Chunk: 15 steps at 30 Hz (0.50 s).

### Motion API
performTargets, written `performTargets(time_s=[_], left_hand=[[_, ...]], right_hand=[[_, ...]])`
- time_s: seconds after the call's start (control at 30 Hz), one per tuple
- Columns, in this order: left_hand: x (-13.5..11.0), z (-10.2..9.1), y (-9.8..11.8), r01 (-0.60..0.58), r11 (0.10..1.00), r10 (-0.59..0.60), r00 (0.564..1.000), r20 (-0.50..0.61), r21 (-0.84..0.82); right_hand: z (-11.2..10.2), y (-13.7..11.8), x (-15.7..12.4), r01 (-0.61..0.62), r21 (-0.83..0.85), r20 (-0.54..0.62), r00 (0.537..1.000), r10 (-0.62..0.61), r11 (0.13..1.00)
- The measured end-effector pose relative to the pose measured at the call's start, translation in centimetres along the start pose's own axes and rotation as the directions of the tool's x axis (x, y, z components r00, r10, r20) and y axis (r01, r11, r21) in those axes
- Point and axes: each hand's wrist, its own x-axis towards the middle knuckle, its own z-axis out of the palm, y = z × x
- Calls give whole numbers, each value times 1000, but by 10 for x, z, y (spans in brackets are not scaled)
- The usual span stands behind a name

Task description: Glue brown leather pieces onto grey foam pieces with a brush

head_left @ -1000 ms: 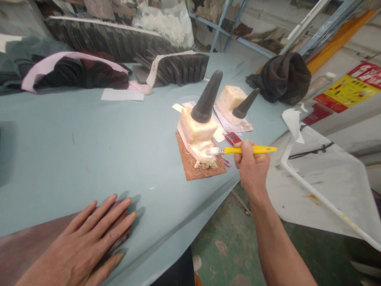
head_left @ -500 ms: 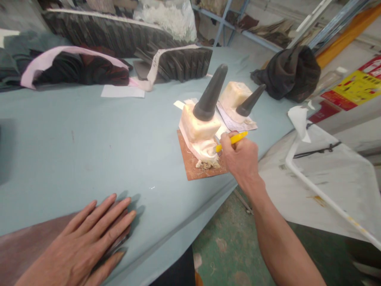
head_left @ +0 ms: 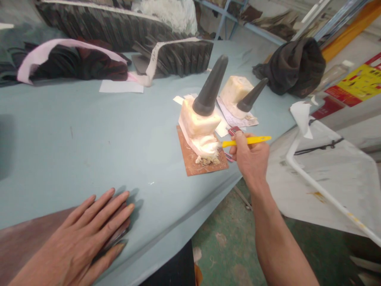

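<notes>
My right hand (head_left: 251, 161) is closed around a yellow-handled brush (head_left: 258, 140), its tip at the glue-like, cream-coated spout of a boxy pot (head_left: 199, 123) topped by a black cone (head_left: 211, 85). That pot stands on a brown board (head_left: 190, 167) with dried crumbs at its front edge. A small red object (head_left: 234, 130) lies just behind my right fingers. At the lower left, my left hand (head_left: 86, 238) rests flat with fingers spread on a dark brown sheet (head_left: 32, 240) that looks like leather. Its palm and the sheet beneath it are hidden.
A second cream pot (head_left: 236, 89) with a smaller black cone (head_left: 253, 95) stands behind on papers. Rows of dark strips (head_left: 184, 59) and a pink band (head_left: 62, 41) line the table's back. A dark cloth bundle (head_left: 296, 67) sits at the right, above a white-framed bin (head_left: 327, 171).
My right hand has moved right with the brush, pulling its tip from inside the spout to the spout's right edge. My left hand stays flat on the sheet. The view has shifted slightly.
</notes>
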Motion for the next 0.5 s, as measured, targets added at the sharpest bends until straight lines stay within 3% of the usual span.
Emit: performTargets(time_s=[0.1,0.3,0.5], left_hand=[[2,0,2,-5,1000,4,1000,-29,-23],[4,-5,14,115,985,-120,992,-31,-133],[7,-6,15,84,991,-90,994,-56,-104]], right_hand=[[-4,-2,0,-54,72,-19,998,55,996],[-13,-4,3,-42,75,-16,999,43,996],[-19,-4,6,-42,101,-21,999,45,994]])
